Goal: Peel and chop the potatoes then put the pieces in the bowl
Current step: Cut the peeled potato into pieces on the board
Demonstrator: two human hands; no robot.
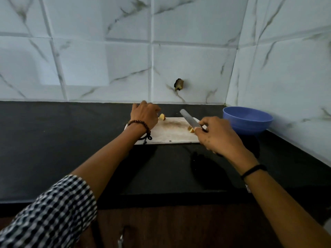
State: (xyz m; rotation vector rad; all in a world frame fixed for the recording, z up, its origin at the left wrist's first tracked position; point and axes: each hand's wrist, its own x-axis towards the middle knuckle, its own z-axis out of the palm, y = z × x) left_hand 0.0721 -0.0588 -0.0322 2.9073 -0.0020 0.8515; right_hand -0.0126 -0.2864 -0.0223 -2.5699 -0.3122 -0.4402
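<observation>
A white cutting board (170, 134) lies on the black counter. My left hand (145, 114) is over the board's far left corner, fingers curled down, next to a yellow potato piece (162, 116); whether it holds anything is hidden. My right hand (215, 135) grips a knife (189, 119) whose blade points up and left over the board. A small potato piece (191, 129) lies under the blade by my right fingers. The blue bowl (248, 120) stands right of the board.
The black counter (62, 140) runs left to right, with its front edge near me. White marble tiled walls rise behind and on the right, forming a corner behind the bowl. A dark hole (179, 84) marks the back wall.
</observation>
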